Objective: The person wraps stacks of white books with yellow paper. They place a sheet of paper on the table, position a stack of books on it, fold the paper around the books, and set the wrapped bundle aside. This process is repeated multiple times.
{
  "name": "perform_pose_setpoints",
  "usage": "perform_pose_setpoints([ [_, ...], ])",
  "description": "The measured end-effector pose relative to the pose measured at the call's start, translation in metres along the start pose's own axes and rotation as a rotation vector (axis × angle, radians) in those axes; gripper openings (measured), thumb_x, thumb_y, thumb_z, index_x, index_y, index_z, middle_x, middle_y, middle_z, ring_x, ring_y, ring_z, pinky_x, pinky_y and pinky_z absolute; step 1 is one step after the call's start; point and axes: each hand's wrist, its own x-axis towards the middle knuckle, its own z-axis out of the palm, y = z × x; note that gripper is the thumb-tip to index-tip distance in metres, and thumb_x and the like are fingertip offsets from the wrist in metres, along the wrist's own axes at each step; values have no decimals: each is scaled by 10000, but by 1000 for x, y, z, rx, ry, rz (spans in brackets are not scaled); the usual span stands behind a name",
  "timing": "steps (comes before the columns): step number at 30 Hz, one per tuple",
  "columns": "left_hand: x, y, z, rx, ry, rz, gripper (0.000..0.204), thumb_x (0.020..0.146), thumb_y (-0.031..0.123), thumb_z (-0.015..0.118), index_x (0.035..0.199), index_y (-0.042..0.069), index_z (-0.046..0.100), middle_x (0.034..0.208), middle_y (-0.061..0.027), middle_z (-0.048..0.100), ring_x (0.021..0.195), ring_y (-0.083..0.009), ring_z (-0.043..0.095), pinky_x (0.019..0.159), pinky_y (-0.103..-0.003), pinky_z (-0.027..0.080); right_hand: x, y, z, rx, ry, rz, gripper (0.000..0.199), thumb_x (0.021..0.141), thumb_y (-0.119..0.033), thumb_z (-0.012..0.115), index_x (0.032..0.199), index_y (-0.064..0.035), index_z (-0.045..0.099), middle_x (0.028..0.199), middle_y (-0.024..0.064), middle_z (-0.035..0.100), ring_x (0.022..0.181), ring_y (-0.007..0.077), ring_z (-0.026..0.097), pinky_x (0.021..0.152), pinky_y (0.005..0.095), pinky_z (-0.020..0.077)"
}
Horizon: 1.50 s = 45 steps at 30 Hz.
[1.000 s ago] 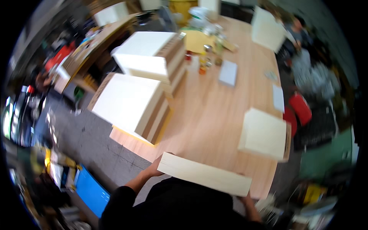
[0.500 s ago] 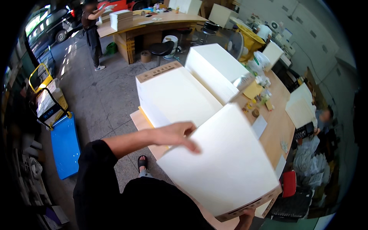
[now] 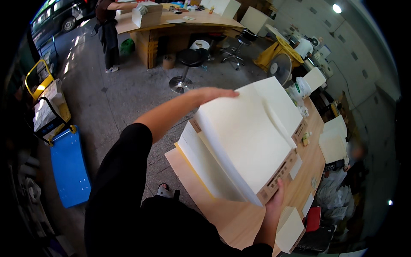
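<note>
Currently a large white flat box is held tilted above the wooden worktop, over another white box lying there. The left hand clasps its far top edge and the right hand grips the near lower corner, opposite ends that steady so wide a panel. Smaller white boxes sit farther along the worktop.
</note>
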Motion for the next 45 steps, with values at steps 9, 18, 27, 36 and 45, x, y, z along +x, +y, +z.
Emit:
perform_pose_setpoints([
  [9,19,-49,-39,-159,-6,-17,799,880,647,573,1322,-18,567,1291,-207,602,1172,-290,607,988,-379,486,-4,26,11,-119,127,-82,534,1001,-453,443,1357,-56,482,1276,99,588,1147,230,576,957,376,484],
  [18,0,-34,-110,273,709,326,896,848,798,446,1101,-21,704,995,-180,706,978,-263,672,900,-394,518,-4,27,10,-50,65,-59,564,1019,-488,411,1360,-45,483,1269,95,593,1162,222,571,971,359,471],
  [27,-5,-174,3,-513,1020,502,550,1047,476,367,1019,3,647,974,-46,653,939,-120,575,870,-272,441,93,-33,-121,-605,449,-501,754,1027,-593,271,1282,61,545,1209,147,643,1160,233,588,997,370,447],
  [36,9,-177,1,-539,1105,685,540,1052,448,328,980,8,632,938,-46,661,892,-152,613,835,-297,469,178,35,-51,45,-92,-328,675,1039,-535,274,1273,29,562,1266,176,602,1150,259,573,987,393,458],
  [45,16,-190,1,-191,1381,743,515,1061,415,319,940,13,617,892,-40,640,848,-150,596,803,-315,466,172,42,-47,84,-69,-336,640,1040,-501,278,1260,27,564,1258,171,602,1137,256,577,973,391,468],
])
